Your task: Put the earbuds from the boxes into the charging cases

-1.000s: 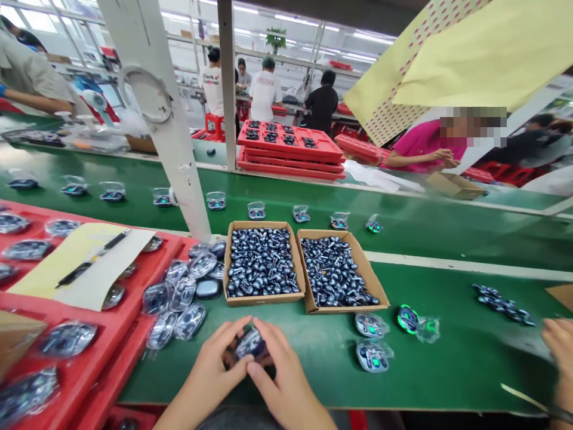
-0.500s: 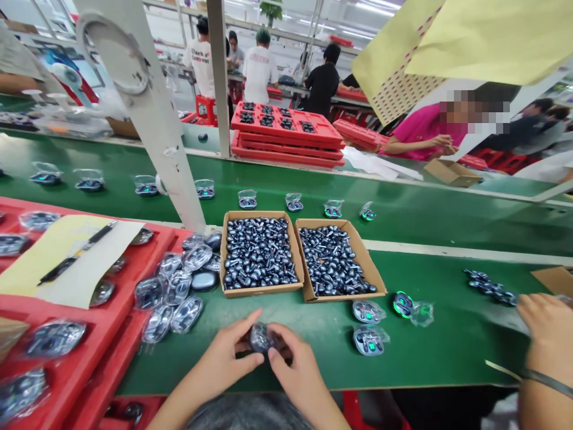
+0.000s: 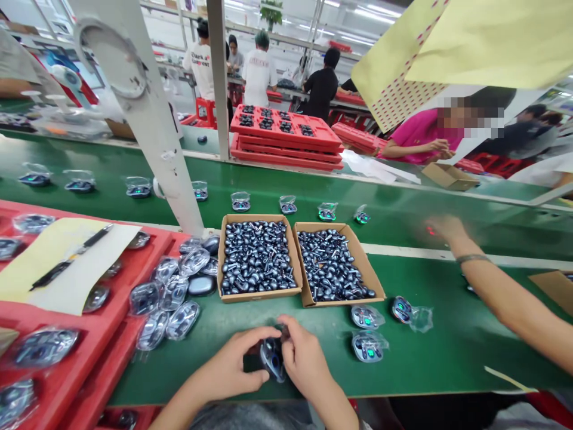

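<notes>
Dark glossy earbud case [image 3: 272,358] sits cupped between both hands, left hand [image 3: 228,358] and right hand [image 3: 307,358] closed narrowly around it, low over the green conveyor surface [image 3: 425,370]; a firm, even grip steadies it.

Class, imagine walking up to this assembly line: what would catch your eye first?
Two cardboard boxes heaped with dark earbuds sit mid-way along the green conveyor belt. A stack of red trays stands beyond it. At the bottom, the left hand and right hand hold a dark earbud case.
</notes>
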A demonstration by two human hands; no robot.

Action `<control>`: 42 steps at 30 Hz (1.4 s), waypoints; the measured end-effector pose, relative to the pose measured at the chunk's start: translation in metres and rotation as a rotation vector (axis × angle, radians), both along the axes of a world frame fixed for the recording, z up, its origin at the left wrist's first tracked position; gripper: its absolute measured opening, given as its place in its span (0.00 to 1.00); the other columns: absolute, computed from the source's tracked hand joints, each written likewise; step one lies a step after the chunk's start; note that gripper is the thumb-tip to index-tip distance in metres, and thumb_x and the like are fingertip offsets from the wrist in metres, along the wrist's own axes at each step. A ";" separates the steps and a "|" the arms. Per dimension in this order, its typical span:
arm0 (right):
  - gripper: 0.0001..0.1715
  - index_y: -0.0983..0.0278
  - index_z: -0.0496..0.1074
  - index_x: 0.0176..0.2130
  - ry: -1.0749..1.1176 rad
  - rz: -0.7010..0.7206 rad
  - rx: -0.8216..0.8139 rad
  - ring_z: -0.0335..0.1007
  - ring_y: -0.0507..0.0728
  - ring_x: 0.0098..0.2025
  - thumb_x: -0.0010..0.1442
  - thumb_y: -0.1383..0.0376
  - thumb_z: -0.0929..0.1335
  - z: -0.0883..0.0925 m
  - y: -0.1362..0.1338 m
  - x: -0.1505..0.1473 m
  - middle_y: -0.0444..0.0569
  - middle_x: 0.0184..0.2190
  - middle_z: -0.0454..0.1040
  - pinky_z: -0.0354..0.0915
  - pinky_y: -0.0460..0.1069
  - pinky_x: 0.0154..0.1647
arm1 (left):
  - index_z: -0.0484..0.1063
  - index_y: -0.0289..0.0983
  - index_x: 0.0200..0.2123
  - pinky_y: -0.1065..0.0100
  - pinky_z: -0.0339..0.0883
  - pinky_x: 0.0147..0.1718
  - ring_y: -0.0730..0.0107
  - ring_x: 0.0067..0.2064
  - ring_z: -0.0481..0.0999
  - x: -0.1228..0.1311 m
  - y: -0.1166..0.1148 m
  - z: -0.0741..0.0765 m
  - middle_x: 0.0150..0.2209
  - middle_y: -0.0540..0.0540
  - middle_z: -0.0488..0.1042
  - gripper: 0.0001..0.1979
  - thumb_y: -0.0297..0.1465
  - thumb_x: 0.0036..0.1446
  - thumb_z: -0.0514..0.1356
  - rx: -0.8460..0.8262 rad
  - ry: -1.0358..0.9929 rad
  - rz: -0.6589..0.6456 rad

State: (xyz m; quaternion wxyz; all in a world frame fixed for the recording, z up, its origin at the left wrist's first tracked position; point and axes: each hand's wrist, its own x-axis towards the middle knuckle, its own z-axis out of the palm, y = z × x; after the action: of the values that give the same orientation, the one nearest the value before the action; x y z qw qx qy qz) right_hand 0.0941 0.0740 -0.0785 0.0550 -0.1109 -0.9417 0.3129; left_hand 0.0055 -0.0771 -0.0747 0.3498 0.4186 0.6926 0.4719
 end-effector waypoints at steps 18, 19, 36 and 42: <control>0.15 0.65 0.70 0.39 -0.040 -0.355 0.364 0.69 0.54 0.36 0.58 0.68 0.57 0.030 0.082 -0.040 0.52 0.33 0.74 0.61 0.49 0.40 | 0.74 0.34 0.34 0.62 0.65 0.37 0.60 0.35 0.73 -0.117 0.077 0.025 0.31 0.42 0.74 0.11 0.24 0.47 0.55 -0.397 0.829 0.287; 0.13 0.65 0.70 0.39 -0.089 -0.351 0.369 0.69 0.55 0.35 0.57 0.67 0.59 0.031 0.091 -0.047 0.52 0.32 0.74 0.61 0.49 0.39 | 0.74 0.35 0.34 0.63 0.65 0.37 0.61 0.35 0.73 -0.116 0.076 0.026 0.32 0.42 0.74 0.11 0.24 0.47 0.55 -0.377 0.825 0.280; 0.13 0.65 0.68 0.42 -0.085 -0.377 0.307 0.69 0.56 0.37 0.57 0.65 0.60 0.039 0.090 -0.048 0.50 0.34 0.74 0.61 0.48 0.39 | 0.68 0.37 0.35 0.71 0.64 0.37 0.72 0.37 0.68 -0.015 0.011 0.013 0.36 0.45 0.65 0.13 0.23 0.57 0.45 0.084 0.414 0.055; 0.06 0.61 0.67 0.36 0.068 -0.182 -0.051 0.67 0.52 0.26 0.55 0.65 0.63 0.039 0.012 0.024 0.44 0.26 0.71 0.63 0.44 0.28 | 0.73 0.38 0.30 0.69 0.63 0.36 0.69 0.38 0.66 -0.007 0.024 -0.028 0.37 0.45 0.65 0.18 0.18 0.54 0.44 0.149 0.576 0.051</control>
State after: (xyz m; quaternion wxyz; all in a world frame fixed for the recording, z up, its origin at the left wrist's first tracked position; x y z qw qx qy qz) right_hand 0.1184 0.0862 -0.0394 0.1125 -0.1865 -0.9170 0.3343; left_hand -0.0011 -0.0532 -0.1022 0.0951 0.5422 0.7371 0.3921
